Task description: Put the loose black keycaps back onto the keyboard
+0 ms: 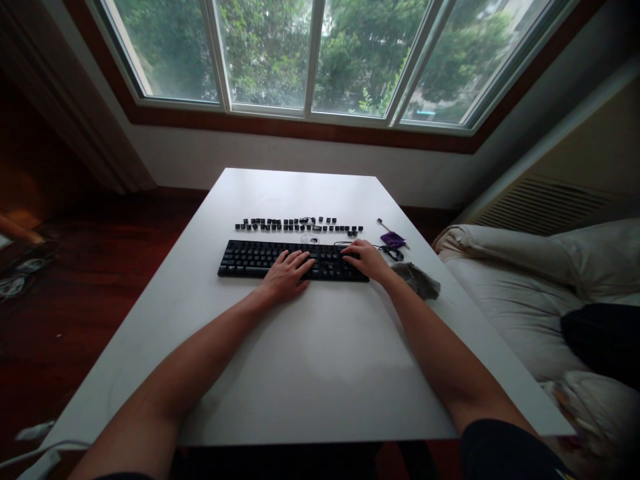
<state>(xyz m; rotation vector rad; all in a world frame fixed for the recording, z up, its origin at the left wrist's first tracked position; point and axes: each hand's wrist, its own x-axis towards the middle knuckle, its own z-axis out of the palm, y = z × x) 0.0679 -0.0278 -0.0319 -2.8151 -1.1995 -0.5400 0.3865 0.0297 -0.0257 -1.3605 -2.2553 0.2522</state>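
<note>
A black keyboard (250, 257) lies across the middle of the white table. My left hand (287, 272) rests on its centre, palm down with the fingers spread. Over the right end of the keys, my right hand (366, 259) has its thumb and forefinger drawn close together. Anything between those fingertips is too small to make out. Behind the keyboard, loose black keycaps (285, 228) stand in two uneven rows. A small clear round piece (310, 239) lies between the keycaps and the keyboard.
Right of the keyboard are a coiled black cable (394, 254), a purple cloth (393, 239), a small brush (384, 225) and a crumpled grey cloth (420, 281). The white table (300, 373) has a cream sofa (515, 300) beside it on the right. A window (310, 60) is beyond.
</note>
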